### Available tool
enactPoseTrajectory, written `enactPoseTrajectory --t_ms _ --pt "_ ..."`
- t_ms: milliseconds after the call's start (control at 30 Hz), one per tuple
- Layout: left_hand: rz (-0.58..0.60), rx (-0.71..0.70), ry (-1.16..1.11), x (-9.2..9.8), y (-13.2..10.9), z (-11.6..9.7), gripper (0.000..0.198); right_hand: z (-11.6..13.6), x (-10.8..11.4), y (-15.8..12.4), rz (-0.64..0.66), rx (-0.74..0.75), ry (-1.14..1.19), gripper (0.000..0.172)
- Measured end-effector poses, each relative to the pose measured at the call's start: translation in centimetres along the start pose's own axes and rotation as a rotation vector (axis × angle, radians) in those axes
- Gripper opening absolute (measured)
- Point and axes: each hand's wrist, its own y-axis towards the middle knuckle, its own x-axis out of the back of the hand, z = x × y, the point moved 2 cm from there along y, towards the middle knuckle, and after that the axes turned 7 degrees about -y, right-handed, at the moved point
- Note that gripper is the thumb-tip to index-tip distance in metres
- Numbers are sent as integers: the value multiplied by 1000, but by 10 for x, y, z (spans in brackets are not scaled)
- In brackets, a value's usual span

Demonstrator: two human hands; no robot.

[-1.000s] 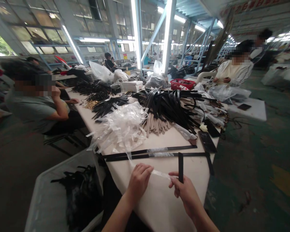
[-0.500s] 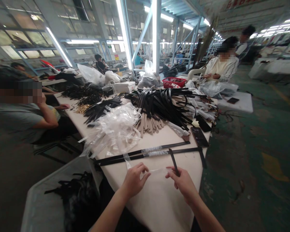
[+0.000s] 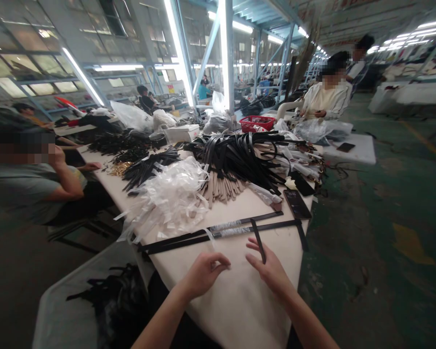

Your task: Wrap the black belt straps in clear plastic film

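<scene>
My left hand (image 3: 204,274) is over the near part of the table, thumb and fingertips drawn together. What it pinches, if anything, is hidden. Just behind it a clear plastic strip (image 3: 210,236) lies across the black straps; its lower end goes out of sight near my knuckles. My right hand (image 3: 268,268) has its fingers spread, with a narrow, stiff-looking black strip (image 3: 258,240) lodged in it and pointing up and away. Two long black straps (image 3: 189,242), partly wrapped in clear plastic at the middle, lie crosswise beyond both hands.
Beyond the straps lie a heap of clear plastic strips (image 3: 174,186) and a bundle of black straps (image 3: 236,150). A phone (image 3: 297,203) lies near the right table edge. A bin (image 3: 54,295) with black pieces stands lower left. A person (image 3: 32,179) sits at the left.
The clear strip stretched between my hands no longer shows there. My right fingers have spread from a pinch; the black strip stays in that hand. The view has shifted slightly.
</scene>
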Motion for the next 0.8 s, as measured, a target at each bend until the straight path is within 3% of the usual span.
enactPoseTrajectory --t_ms 67,133,233,333,500,600,800 --pt "35 10 -15 -1 0 -4 15 15 1 -2 3 140 -116 59" --pt "64 25 -22 -2 1 -9 16 26 -4 -5 117 192 -173 50" --pt "93 44 -16 -4 1 -15 15 33 -15 -6 343 154 -204 30" --pt "124 54 -8 -6 0 -21 14 30 -22 -4 417 81 -204 20" --pt "186 54 35 -11 -6 -24 14 23 -17 -2 453 -19 -195 20" --pt "153 57 131 -10 -9 -20 20 24 -12 -2 442 2 -274 16" --pt "64 72 263 16 -14 -17 6 24 4 -3 283 109 -425 9"
